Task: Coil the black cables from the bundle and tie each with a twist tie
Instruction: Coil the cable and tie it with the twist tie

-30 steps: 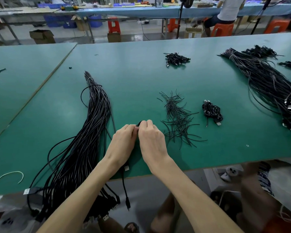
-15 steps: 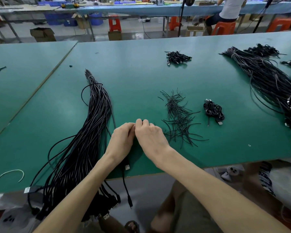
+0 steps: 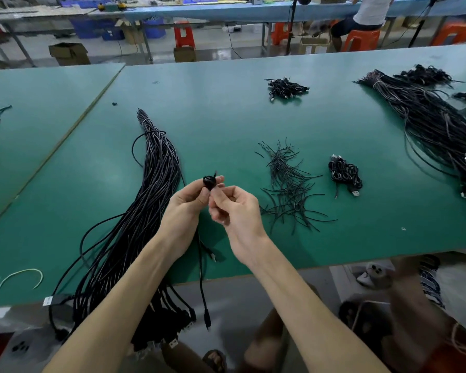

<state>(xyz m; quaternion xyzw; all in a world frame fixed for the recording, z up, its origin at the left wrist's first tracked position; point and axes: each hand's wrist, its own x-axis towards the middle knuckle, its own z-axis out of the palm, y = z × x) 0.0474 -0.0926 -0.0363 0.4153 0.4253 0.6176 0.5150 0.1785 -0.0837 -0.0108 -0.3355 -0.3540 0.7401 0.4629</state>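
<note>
Left-hand fingers (image 3: 193, 188) hide most of the coil (image 3: 209, 181).

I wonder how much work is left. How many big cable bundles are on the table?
2. One bundle lies beside the left hand; the other bundle lies at the table's right end, partly cut off. More may be out of view.

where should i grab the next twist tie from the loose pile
Probably pinch a single free end on the near-left fringe of the twist tie pile, coming in from the right hand side: ties there splay out singly, while the middle is a crisscrossed tangle.
</note>
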